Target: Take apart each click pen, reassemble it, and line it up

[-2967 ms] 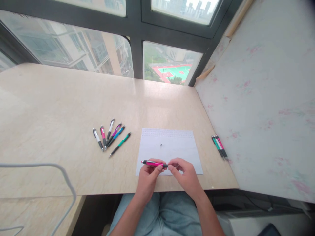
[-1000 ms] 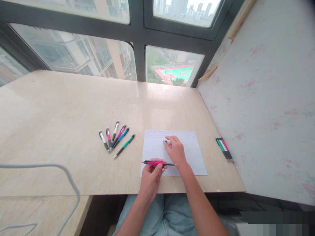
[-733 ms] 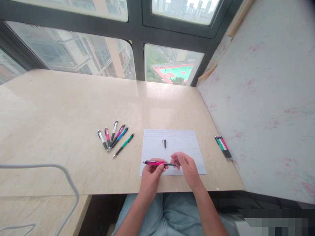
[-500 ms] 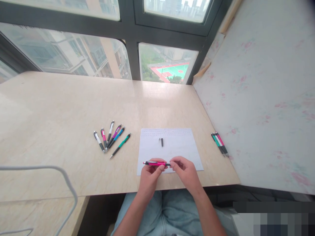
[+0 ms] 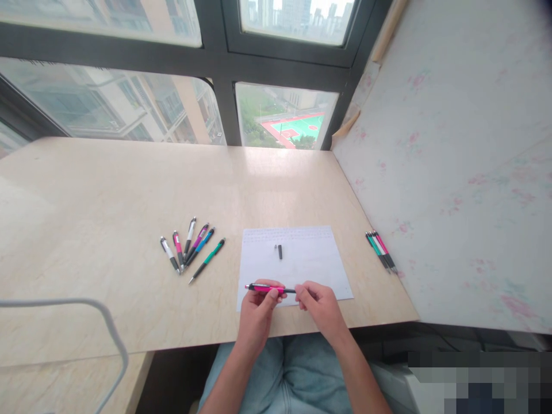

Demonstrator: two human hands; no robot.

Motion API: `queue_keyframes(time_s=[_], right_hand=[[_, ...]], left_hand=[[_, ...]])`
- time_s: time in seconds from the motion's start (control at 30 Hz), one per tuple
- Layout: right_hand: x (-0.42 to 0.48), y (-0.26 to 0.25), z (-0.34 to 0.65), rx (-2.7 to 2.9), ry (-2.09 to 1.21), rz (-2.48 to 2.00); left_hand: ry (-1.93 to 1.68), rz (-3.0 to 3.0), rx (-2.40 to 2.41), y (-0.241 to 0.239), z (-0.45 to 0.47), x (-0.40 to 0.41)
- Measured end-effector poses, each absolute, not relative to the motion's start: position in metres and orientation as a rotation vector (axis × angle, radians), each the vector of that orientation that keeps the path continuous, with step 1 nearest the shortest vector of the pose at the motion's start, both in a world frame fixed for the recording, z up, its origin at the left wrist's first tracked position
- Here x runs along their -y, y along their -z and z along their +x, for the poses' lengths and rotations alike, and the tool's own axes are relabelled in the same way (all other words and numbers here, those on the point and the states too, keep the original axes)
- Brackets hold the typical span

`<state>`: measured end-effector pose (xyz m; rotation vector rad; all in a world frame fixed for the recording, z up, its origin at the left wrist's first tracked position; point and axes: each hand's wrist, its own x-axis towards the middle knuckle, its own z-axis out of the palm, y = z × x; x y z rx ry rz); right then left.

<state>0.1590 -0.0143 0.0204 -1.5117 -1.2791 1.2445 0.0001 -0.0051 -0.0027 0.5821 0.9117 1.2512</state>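
Observation:
A pink ballpoint pen [image 5: 263, 288] lies level between my hands, above the near part of a white sheet of paper [image 5: 302, 270]. My left hand [image 5: 259, 307] is closed round its pink barrel, with the clip end pointing left. A narrow dark part shows at the barrel's right end, and my right hand [image 5: 317, 302] pinches its tip. The fingers hide what exactly they grip. On the paper lie a loose black pen grip [image 5: 280, 252] and, beside it, a small silvery piece [image 5: 275, 246], probably the pen's tip.
Several coloured pens [image 5: 192, 250] lie fanned out on the desk to the left. More pens [image 5: 381, 252] lie side by side against the papered wall [image 5: 452, 172] at right. A grey cable [image 5: 107, 322] curves over the near left. Windows [image 5: 287, 115] border the desk's far edge.
My right fingers have drawn slightly away from the pink barrel, so more of the dark part shows between the hands. The camera view has shifted a little; the lying pens look unmoved.

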Motion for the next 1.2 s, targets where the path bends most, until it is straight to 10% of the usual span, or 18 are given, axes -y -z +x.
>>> queue_keyframes(time_s=[1.2], right_hand=[[0.010,-0.036,0.170,2.068,-0.575,-1.262]], left_hand=[[-1.238,0.561,-1.012,0.003,0.003,0.005]])
